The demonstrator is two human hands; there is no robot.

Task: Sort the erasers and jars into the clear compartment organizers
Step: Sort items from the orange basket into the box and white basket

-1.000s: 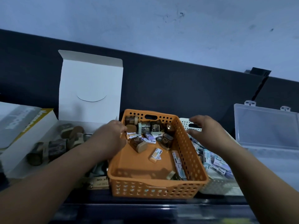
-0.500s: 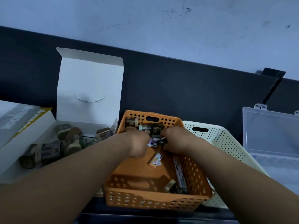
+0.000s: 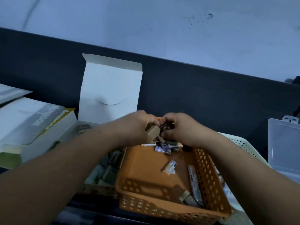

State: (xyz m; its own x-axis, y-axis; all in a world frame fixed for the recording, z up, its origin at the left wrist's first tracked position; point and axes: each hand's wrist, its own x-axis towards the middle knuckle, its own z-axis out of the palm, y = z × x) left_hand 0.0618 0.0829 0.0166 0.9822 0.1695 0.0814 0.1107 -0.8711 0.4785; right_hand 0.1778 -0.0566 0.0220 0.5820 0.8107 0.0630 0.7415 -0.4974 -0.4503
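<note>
An orange perforated basket (image 3: 146, 207) sits in front of me with several wrapped erasers (image 3: 169, 167) and small jars on its floor. Both hands are raised over its far end. My left hand (image 3: 138, 125) grips small cork-topped jars (image 3: 154, 134), their corks poking out under my fingers. My right hand (image 3: 180, 129) is curled round dark small jars right beside it; what exactly it holds is blurred. A clear compartment organizer (image 3: 284, 146) stands open at the far right.
A white open cardboard box (image 3: 110, 88) with more jars stands behind left, next to a white-and-yellow box (image 3: 32, 122). A cream perforated basket (image 3: 240, 143) lies under and right of the orange one. A dark wall band runs behind everything.
Both hands rose out of the orange basket together, carrying small jars. The view has shifted to the left and blurred.
</note>
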